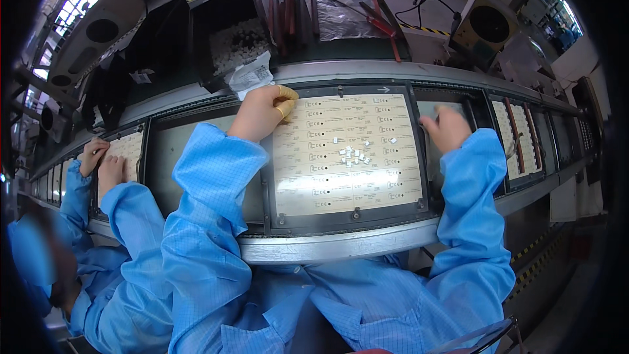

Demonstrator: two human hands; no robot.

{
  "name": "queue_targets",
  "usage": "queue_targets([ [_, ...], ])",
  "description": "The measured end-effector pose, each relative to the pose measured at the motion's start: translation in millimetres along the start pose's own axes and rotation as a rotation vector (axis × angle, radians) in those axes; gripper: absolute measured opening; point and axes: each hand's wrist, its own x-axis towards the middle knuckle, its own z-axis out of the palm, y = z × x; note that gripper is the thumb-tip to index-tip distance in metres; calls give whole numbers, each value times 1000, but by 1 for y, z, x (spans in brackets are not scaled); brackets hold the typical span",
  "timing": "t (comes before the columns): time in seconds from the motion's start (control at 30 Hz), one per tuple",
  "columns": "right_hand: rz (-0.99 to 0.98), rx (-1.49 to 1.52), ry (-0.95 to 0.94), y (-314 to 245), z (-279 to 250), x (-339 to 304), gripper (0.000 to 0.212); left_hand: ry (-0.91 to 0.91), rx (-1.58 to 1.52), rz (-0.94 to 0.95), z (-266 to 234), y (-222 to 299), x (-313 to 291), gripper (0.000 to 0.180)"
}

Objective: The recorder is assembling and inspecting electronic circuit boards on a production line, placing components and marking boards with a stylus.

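Observation:
A cream printed circuit board panel (301,190) lies in a dark carrier frame (314,224) in front of me. Small white connector-like parts (354,156) are heaped near its middle, a few lying apart. My left hand (262,113), with yellow covers on its fingertips, is over the panel's upper left corner. Its fingers are pressed together and bent down; whatever they hold is hidden. Just beyond the panel's right edge, above the gap between carriers, is my right hand (449,130). It is smeared by motion, its fingers partly curled, and I cannot make out anything in it.
Behind the conveyor rail (341,248) stands a black bin (223,26) of white parts, with a crumpled clear bag (252,73) at its front. Red-handled tools (380,25) lie in a tray further right. A co-worker's hands (108,167) work on another panel at left.

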Motion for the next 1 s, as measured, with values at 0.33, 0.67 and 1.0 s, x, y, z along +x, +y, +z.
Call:
queue_targets([
  [0.33,-29,331,-357,-20,-6,-2,42,-5,532,418,-21,4,-6,14],
  [0.67,-477,226,-76,-97,19,-38,27,40,567,386,-27,-33,-3,16],
  [1.0,-463,350,12,-85,36,-30,14,36,599,460,-26,-36,-1,16],
])
